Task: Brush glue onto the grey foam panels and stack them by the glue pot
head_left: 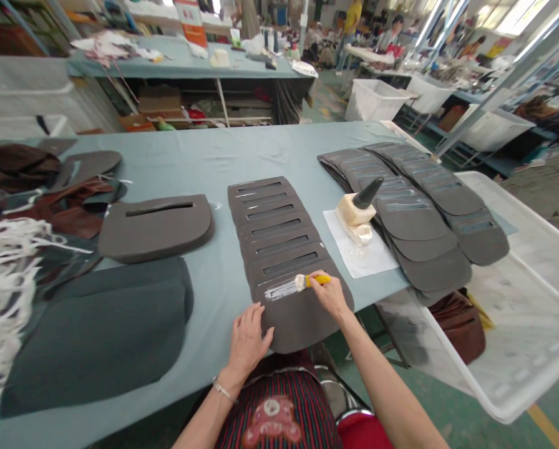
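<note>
While our right hand pinches the yellow handle, the brush lies just beyond those fingertips, bristles pointing left onto the nearest gray panel, center-bottom of frame. We see a white streak under and left of the bristles. Fingers narrow, closed round the handle.

Our left hand: palm down, thumb spread from the fingers, fingertips at that panel's left edge. It's lower left of the brush, not touching it.

Around us: nearest panel is the front one of an overlapping row running up the frame, dark slots visible. Right of the row, a cream bottle with a black nozzle stands on a white sheet. More overlapping panels at right. Left of the row we have a slotted gray stack; dark green pieces sit lower left, beside white cords.
</note>
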Motion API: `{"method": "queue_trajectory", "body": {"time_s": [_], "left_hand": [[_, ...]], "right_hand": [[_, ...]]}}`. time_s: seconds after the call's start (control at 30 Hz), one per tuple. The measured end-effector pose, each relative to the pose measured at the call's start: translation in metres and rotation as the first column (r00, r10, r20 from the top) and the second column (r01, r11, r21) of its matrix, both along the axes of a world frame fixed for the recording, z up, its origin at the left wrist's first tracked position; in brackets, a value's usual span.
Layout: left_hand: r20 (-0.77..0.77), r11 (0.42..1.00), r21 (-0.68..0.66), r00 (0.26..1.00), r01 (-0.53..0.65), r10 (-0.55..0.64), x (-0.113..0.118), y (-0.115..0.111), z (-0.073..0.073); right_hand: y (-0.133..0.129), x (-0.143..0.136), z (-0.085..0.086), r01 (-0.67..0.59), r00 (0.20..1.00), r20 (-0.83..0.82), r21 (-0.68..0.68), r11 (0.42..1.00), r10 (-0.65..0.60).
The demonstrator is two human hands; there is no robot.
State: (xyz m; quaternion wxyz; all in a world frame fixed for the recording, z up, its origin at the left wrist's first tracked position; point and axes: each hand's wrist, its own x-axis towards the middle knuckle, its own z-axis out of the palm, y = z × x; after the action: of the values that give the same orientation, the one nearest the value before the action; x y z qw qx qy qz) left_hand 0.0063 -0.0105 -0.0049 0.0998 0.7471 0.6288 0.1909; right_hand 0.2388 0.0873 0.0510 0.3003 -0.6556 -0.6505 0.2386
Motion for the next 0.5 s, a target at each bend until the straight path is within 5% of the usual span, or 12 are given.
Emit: {"method": "queue_trajectory", "body": {"time_s": [0.13, 0.23, 0.3, 0.43, 0.5], "left_hand": [[0.011, 1.000, 0.005, 1.000, -0.006, 0.006, 0.000, 0.000, -0.002], [0.016, 1.000, 0.009, 1.000, -0.011, 0.011, 0.000, 0.000, -0.002], [0.010, 1.000, 0.007, 1.000, -0.012, 0.012, 0.000, 0.000, -0.001], [0.003, 1.000, -0.012, 1.000, -0.009, 0.009, 0.000, 0.000, 0.000], [0.006, 1.000, -0.023, 1.000, -0.011, 0.011, 0.000, 0.001, -0.001]], "right_hand": [[0.013, 0.055, 0.012, 0.230, 0.948, 0.214, 0.043, 0.972, -0.234], [0.010, 0.058, 0.013, 0.147, 0.960, 0.232, 0.068, 0.987, -0.159], [0.008, 0.056, 0.012, 0.118, 0.969, 0.213, 0.049, 0.992, -0.126], [0.004, 0.027, 0.014, 0.260, 0.937, 0.211, 0.106, 0.960, -0.277], [-0.005, -0.010, 0.012, 0.127, 0.986, 0.093, 0.129, 0.983, -0.140]]}}
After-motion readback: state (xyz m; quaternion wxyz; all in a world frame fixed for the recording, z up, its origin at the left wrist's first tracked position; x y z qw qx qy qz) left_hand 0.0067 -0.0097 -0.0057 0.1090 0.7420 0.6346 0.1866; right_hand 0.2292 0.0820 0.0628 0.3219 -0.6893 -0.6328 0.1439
